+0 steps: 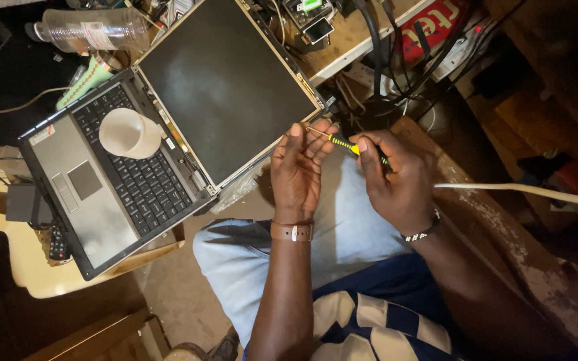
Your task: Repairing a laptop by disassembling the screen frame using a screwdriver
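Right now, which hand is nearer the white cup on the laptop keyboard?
Left. The left hand is just past the laptop's hinge corner, right of the white cup, touching the screwdriver tip. The right hand is farther right, gripping its handle.

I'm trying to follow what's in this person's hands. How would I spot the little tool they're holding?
Start at the open grey laptop with its bare screen panel, then look right to the two hands above the lap. The right hand grips a small screwdriver, whose thin metal tip meets the fingertips of the left hand. Its yellow and black handle is the only bright yellow thing there.
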